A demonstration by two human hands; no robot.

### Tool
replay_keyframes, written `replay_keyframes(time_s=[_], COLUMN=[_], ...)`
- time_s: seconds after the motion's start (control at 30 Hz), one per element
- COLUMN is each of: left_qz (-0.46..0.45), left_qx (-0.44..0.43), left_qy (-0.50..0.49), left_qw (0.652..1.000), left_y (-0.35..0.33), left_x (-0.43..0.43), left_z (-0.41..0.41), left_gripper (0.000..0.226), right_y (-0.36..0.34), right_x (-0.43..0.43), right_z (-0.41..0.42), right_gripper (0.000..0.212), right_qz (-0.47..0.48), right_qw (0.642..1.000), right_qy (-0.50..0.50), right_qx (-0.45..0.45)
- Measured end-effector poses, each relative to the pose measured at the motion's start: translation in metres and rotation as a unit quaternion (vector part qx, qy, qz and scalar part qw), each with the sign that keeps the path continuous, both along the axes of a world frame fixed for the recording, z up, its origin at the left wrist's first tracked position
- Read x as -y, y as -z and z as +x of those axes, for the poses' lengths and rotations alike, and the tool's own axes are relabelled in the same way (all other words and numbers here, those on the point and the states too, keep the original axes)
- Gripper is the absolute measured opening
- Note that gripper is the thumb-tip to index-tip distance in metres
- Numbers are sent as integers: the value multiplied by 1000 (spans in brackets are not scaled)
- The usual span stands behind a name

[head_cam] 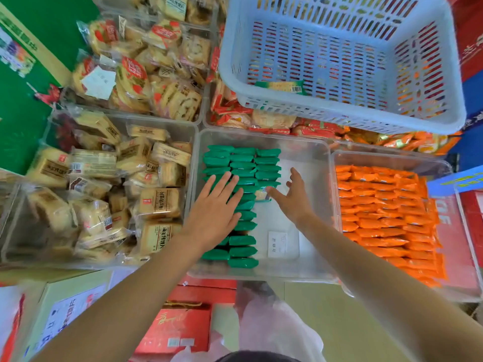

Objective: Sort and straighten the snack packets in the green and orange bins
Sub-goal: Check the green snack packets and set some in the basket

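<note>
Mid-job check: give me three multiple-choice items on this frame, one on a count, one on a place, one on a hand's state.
1. How many packets lie in the pale basket? A none; B one; C five.
2. Where is the left hand? A in the basket; B outside every bin; C flat on the green packets.
3. How is the right hand? A open, fingers straight; B clenched in a fist; C curled round a packet.
Key: 1 B, a lone packet lies on its floor. 2 C, the palm covers the green rows. 3 A, the fingers reach out straight over the bare floor of the clear bin.
</note>
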State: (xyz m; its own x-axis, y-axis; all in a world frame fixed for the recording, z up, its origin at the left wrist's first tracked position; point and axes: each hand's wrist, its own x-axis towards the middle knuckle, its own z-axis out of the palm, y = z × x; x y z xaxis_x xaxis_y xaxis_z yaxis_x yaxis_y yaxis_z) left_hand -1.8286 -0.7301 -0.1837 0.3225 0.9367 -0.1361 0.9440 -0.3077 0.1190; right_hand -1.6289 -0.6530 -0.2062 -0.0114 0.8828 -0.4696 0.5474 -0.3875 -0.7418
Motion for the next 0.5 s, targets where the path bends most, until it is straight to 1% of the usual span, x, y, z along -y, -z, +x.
replay_keyframes(time_s=[0.03,0.1,0.17,0.23,0.27,0.33,0.37,0.43,0.5], left_qz=[15,39,47,50,46,43,47,50,41], left_qx=[-2,12,32,43,45,37,31,21,9], left_qy=[0,-8,-6,15,29,53,59,60,56], left_qw=[1000,999,998,998,997,997,997,997,998], left_y=[-3,-5,-4,0,2,5,6,6,6], left_x=[8,25,47,72,83,101,107,113,114], left_z=[-1,-5,-11,-16,-17,-19,-19,-20,-20], left_gripper=[48,41,45,49,52,58,60,65,67], right_y=[-6,-22,-36,-44,-46,-43,-41,-38,-36], right_x=[6,21,38,56,63,74,78,84,87], right_z=[1,3,6,7,6,5,3,0,-3], right_gripper=[79,53,24,5,2,11,15,18,19], right_qz=[21,53,56,48,38,0,-13,-6,20], right_qw=[1000,998,989,962,946,914,902,890,887], right_qy=[4,-27,-135,-264,-315,-382,-399,-406,-398], right_qx=[14,0,-6,37,66,134,164,209,231])
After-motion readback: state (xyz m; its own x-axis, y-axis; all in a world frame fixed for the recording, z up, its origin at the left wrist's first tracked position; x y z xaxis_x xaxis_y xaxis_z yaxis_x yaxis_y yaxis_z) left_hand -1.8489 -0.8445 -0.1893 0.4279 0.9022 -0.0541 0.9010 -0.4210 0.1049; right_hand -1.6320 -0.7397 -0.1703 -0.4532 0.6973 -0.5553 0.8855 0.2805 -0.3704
